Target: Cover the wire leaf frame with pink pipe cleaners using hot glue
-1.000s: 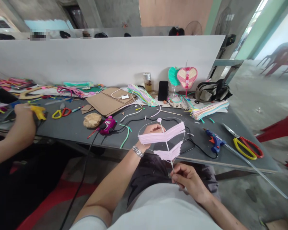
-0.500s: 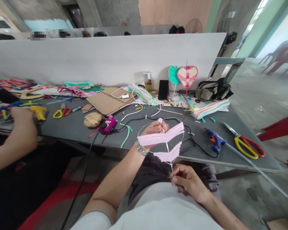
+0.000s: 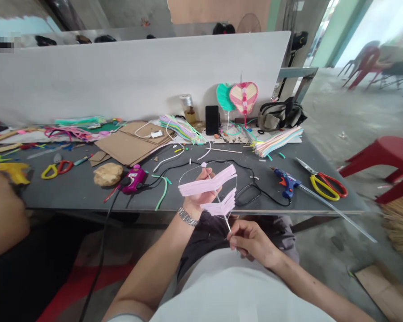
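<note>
A heart-shaped hand fan (image 3: 210, 182) with a thin wire outline and two pale pink V-shaped strip bands is in front of me, over the table's front edge. Behind its upper band is my left hand (image 3: 201, 197), closed around the upper frame, its fingertips just under a small pink knob (image 3: 203, 165); the band hides part of the palm. My right hand (image 3: 251, 239) pinches the lower end of the fan's stick (image 3: 229, 227) between thumb and fingers, close to my shirt.
A blue glue gun (image 3: 286, 183) with a long clear stick and scissors (image 3: 324, 180) lie right. Behind are a black cable, a magenta device (image 3: 134, 180), a stone (image 3: 108, 174), cardboard (image 3: 130, 145), colored strips (image 3: 278, 141) and finished fans (image 3: 243, 97). A co-worker's arm (image 3: 5, 210) is left.
The view has turned right, so the table's things sit further left. Both hands still hold the fan, and it tilts slightly more; the co-worker's arm is partly out of view.
</note>
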A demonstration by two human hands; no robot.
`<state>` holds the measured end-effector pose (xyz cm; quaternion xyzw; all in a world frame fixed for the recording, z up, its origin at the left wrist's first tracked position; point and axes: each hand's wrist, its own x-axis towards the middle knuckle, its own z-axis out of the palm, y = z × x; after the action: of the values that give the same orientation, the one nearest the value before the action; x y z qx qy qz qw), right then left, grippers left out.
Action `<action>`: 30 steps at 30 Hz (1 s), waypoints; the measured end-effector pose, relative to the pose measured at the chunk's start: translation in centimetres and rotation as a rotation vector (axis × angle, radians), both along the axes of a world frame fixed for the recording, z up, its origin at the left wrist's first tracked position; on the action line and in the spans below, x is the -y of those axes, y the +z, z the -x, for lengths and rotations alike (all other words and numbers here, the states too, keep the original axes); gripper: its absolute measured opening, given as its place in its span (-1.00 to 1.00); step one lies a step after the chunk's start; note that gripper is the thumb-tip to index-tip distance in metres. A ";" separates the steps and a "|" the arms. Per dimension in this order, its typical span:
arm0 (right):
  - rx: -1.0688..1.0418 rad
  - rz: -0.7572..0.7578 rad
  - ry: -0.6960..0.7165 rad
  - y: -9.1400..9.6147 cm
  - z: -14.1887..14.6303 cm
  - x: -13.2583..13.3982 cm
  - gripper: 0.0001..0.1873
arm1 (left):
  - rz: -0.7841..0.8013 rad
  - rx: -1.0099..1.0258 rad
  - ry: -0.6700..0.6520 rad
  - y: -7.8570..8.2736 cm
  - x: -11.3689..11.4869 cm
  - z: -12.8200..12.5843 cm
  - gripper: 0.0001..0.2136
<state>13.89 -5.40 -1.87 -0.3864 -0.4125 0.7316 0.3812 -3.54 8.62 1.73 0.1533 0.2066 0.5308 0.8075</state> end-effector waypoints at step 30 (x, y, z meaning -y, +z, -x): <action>-0.042 -0.093 -0.139 0.4 -0.6 -0.2 -0.58 | -0.282 -0.482 -0.190 -2.1 3.4 -1.4 -0.69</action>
<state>14.50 -5.18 -1.47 -0.3806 -0.4102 0.6914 0.4570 -2.10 5.27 -0.34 0.4041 0.3016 0.4246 0.7520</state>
